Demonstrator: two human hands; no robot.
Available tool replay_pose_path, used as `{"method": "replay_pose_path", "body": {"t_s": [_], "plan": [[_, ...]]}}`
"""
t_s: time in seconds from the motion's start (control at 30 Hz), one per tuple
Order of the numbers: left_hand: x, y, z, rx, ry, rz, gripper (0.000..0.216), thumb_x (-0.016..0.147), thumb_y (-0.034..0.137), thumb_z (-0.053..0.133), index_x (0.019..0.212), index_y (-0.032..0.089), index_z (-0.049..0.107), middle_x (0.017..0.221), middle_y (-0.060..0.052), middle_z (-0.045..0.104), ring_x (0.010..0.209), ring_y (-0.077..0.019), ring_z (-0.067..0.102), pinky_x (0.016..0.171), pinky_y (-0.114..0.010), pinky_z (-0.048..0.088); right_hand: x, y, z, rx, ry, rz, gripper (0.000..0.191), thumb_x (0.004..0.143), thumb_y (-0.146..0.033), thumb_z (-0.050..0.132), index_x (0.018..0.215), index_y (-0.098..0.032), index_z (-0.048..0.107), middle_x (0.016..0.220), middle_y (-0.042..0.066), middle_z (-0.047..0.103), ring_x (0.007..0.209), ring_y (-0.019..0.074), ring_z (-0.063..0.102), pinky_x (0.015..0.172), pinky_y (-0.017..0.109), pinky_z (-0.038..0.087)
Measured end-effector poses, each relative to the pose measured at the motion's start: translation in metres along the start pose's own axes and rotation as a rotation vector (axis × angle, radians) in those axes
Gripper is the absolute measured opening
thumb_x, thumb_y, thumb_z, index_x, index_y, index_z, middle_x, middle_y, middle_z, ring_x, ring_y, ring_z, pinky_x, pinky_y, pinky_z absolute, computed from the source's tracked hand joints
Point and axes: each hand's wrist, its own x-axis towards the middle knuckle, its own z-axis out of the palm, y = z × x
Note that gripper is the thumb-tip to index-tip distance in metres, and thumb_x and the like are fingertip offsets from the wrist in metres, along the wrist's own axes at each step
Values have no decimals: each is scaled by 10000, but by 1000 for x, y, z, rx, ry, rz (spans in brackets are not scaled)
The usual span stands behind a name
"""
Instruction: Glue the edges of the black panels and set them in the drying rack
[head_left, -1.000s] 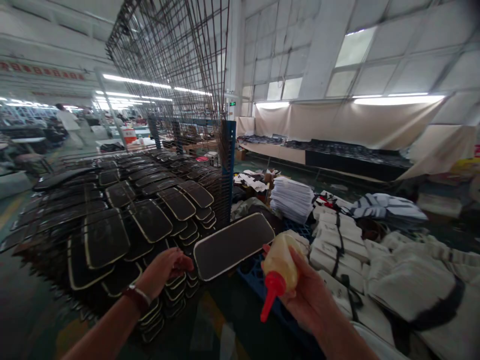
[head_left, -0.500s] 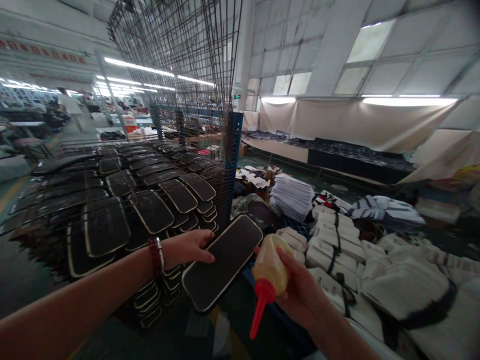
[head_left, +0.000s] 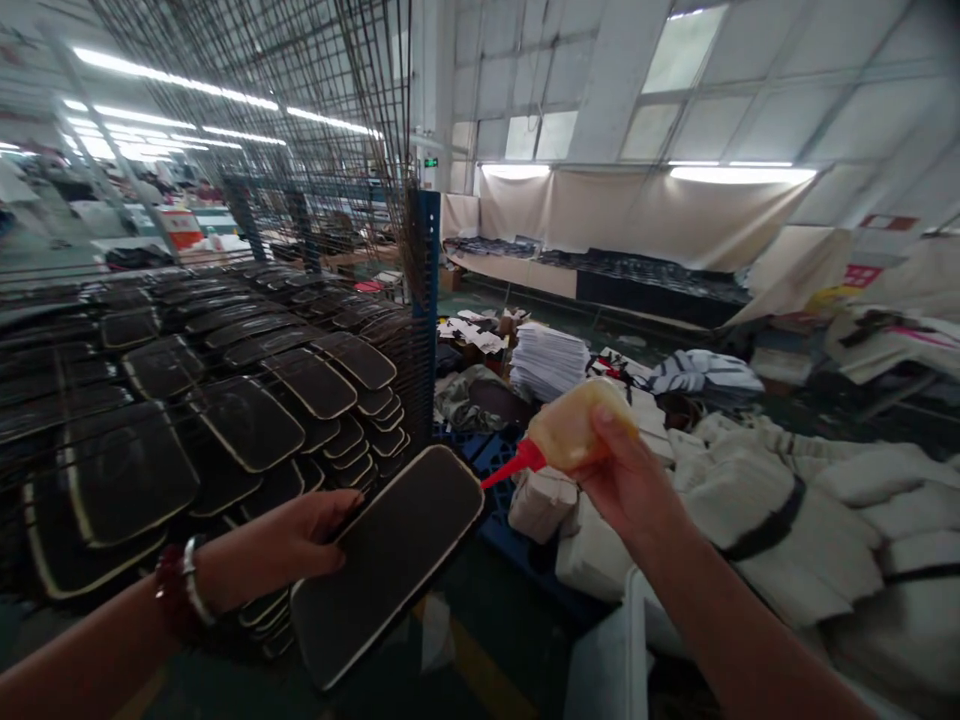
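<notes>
Left hand (head_left: 304, 540) grasps panel (head_left: 401, 560), long axis slanting away toward right hand (head_left: 624, 475); that grips bottle (head_left: 574, 425), nozzle (head_left: 517, 463) pointing down-left.

A person's bare left forearm (head_left: 105, 635) stretches in from the lower left of the frame, the left hand (head_left: 304, 540) just below and left of center, thumb extended in a pinching grip. The right forearm (head_left: 720, 590) slants up from the lower right; the right hand (head_left: 628, 475), held higher, curls closed, thumb uppermost.
</notes>
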Motion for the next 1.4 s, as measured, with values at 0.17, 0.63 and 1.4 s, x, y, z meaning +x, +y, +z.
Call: {"method": "replay_pose_path", "body": {"t_s": [0.17,0.63,1.4], "plan": [[-4,-4,2,-24,-8,5,302,796,156,695,1092,215,714,1132,-49,780,1093,-319,712,907,-398,574,-5,8,-1,-88,-42,-61,436,728,-403,968,1021,-160,755,896,67,713,629,186,644,439,220,573],[-11,-8,6,-58,36,-35,315,739,173,729,1046,239,753,1058,-39,794,1017,-312,730,898,-397,577,-18,9,-2,-64,41,-89,465,590,-328,1039,934,-173,768,842,37,708,685,180,663,521,195,588],[11,-21,31,-467,80,17,339,668,131,820,994,148,730,1066,-115,809,872,-245,776,801,-332,622,-62,42,-12,-86,181,-25,401,724,-379,964,993,-188,736,900,43,689,762,208,658,535,221,568]]}}
